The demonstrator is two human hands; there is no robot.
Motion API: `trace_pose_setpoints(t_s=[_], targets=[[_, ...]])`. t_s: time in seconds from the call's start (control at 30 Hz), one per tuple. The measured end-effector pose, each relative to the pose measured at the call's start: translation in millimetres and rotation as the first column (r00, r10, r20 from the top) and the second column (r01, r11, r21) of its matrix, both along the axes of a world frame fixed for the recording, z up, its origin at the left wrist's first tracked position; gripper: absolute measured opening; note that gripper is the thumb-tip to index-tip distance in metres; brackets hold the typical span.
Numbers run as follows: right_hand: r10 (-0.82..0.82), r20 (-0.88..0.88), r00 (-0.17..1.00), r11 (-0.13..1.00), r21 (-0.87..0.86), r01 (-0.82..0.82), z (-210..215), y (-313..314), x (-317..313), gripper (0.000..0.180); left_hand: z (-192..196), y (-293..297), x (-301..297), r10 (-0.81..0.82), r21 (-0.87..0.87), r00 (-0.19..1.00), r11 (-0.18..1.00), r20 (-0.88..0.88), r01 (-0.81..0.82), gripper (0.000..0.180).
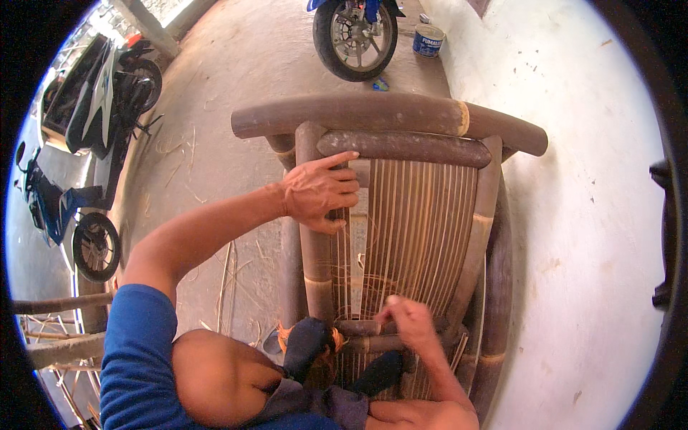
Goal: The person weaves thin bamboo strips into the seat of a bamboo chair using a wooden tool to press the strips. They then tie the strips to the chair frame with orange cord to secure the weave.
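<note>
A brown bamboo chair frame stands before me, with a thick curved top rail (358,113) and a back of thin upright slats (419,229). A narrow gap separates a few left slats from the rest. My left hand (319,192) lies over the upper left post (315,265), index finger stretched along the upper crossbar (405,147) and thumb pointing down by the slats. Lower down, my right hand (408,319) is closed in a pinch above the lower crossbar (358,327); what it holds is hidden. Thin loose strands (380,279) curl across the slats nearby.
My dark-socked feet (307,342) are at the chair's lower part. A white wall (573,251) rises close on the right. A motorcycle wheel (355,39) and a bucket (428,41) stand beyond. Parked motorcycles (93,122) are at left; loose strips litter the floor (208,143).
</note>
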State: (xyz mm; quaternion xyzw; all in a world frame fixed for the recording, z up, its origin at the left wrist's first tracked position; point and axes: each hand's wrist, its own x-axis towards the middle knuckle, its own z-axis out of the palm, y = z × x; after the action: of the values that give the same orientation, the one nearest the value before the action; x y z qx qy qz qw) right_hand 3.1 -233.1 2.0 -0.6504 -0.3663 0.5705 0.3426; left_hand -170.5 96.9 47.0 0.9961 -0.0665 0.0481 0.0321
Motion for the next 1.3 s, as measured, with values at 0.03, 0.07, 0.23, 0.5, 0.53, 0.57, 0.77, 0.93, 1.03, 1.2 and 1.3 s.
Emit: trace_pose_setpoints(t_s=[0.03, 0.07, 0.23, 0.5, 0.53, 0.57, 0.77, 0.93, 1.03, 1.2, 1.3], targets=[[-0.055, 0.060, 0.997, 0.995, 0.086, 0.050, 19, -7, 14, 0.046, 0, -1, 0, -0.006, -0.001, 1.000, 1.000, 0.019, 0.006, 0.040], [-0.125, 0.146, 0.981, 0.975, 0.201, 0.094, 38, -14, 29, 0.045, -1, -1, 0, -0.004, -0.002, 1.000, 1.000, 0.022, 0.004, 0.040], [-0.549, -0.477, 0.687, 0.494, 0.477, 0.727, 123, -41, 86, 0.048, 0, -8, 1, 0.053, 0.085, 0.997, 0.995, -0.053, -0.049, 0.039], [-0.693, 0.576, 0.434, 0.720, 0.587, 0.371, 151, -4, 124, 0.040, -7, -14, 12, 0.143, 0.079, 0.981, 0.988, -0.129, -0.134, 0.036], [-0.604, 0.763, 0.229, 0.790, 0.536, 0.297, 145, 5, 117, 0.039, -8, -13, 15, 0.161, 0.049, 0.984, 0.986, -0.070, -0.158, 0.034], [-0.530, 0.836, 0.144, 0.828, 0.473, 0.302, 138, 14, 109, 0.043, -9, -12, 18, 0.180, 0.014, 0.983, 0.984, -0.035, -0.180, 0.031], [-0.093, 0.063, 0.994, 0.988, 0.132, 0.084, 51, 73, -9, 0.058, -11, -14, 32, 0.384, -0.324, 0.920, 0.862, -0.081, -0.389, 0.033], [-0.276, -0.589, 0.760, 0.952, -0.062, 0.298, -8, 120, -69, 0.053, -12, -19, 34, 0.287, -0.080, 0.954, 0.953, -0.085, -0.293, 0.042], [-0.353, -0.821, 0.448, 0.881, -0.130, 0.454, -26, 150, -93, 0.030, -15, -29, 30, 0.333, 0.145, 0.932, 0.939, -0.141, -0.313, 0.049], [-0.304, -0.909, 0.284, 0.807, -0.087, 0.585, -43, 172, -102, 0.021, -11, -38, 30, 0.403, 0.206, 0.870, 0.912, -0.285, -0.355, 0.063], [-0.427, -0.894, 0.135, 0.756, -0.271, 0.595, -45, 174, -101, 0.024, -5, -45, 36, 0.418, 0.281, 0.834, 0.901, -0.361, -0.330, 0.066]])
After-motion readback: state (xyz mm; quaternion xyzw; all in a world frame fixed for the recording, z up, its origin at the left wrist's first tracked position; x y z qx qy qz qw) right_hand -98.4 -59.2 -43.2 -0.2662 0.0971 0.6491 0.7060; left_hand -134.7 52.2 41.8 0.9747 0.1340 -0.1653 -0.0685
